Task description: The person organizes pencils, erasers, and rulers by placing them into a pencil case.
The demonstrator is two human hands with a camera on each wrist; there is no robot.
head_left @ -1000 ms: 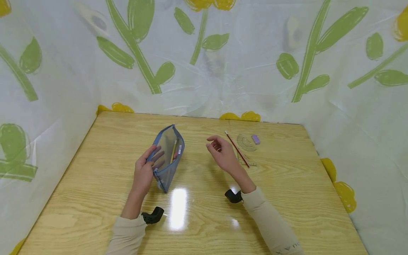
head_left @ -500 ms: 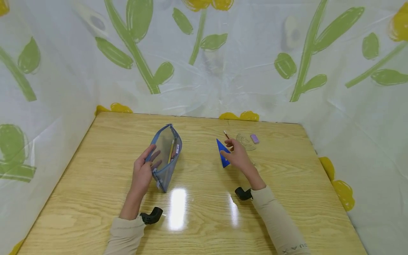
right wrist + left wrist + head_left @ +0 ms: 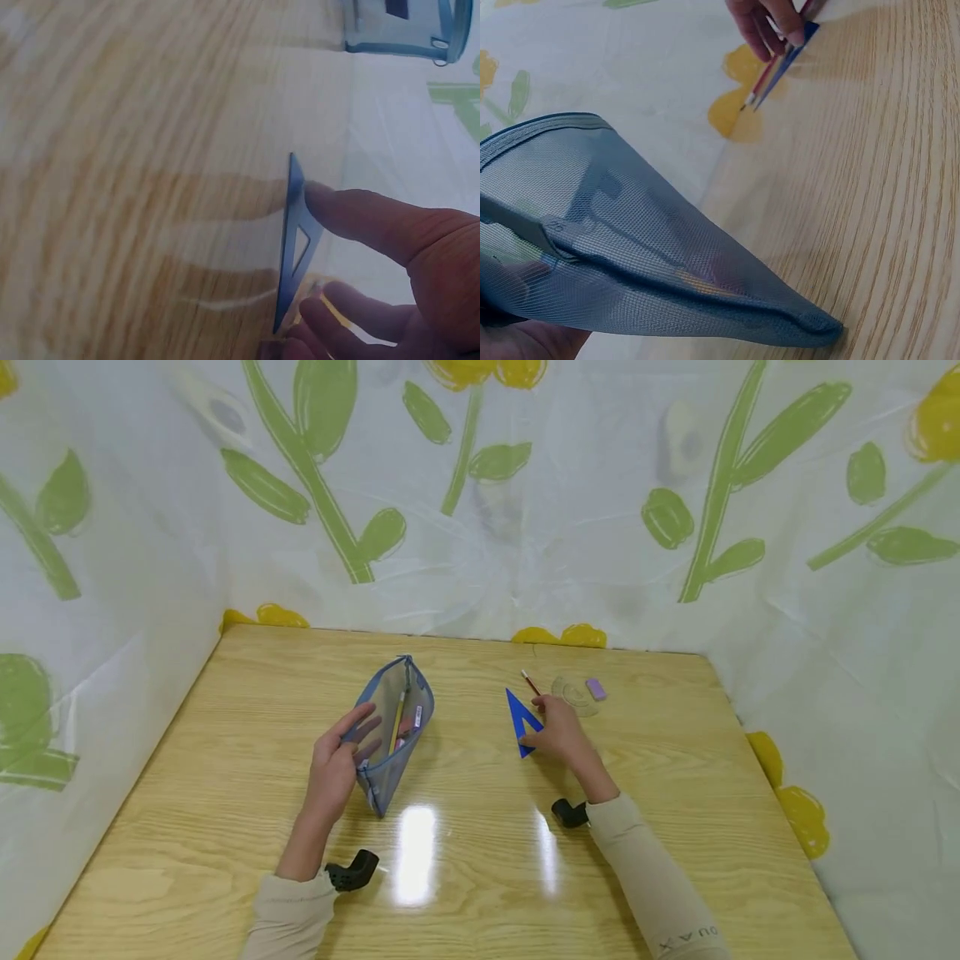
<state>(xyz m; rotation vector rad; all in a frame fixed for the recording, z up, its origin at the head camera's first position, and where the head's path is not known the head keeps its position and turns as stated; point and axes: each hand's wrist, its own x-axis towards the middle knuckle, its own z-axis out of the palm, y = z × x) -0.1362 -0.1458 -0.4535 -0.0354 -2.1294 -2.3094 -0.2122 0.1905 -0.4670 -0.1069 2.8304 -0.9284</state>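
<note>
My left hand grips the near left rim of a blue-grey mesh pencil case, held tilted with its zip mouth open. Some fingers show through the mesh, inside the case. A yellow pencil and something pinkish lie within. To the right, my right hand pinches a blue set square, a triangle with a cut-out middle. In the right wrist view the thumb presses one face of the set square, with the other fingers behind it. A red pencil with a white end is partly hidden by this hand.
Just beyond the right hand, a clear protractor and a purple eraser lie on the wooden table. White curtains printed with flowers stand along the table's back and sides.
My right hand has moved right, from beside the case to the stationery, and has taken hold of the blue set square. The left hand stays nearly still with the pencil case.
</note>
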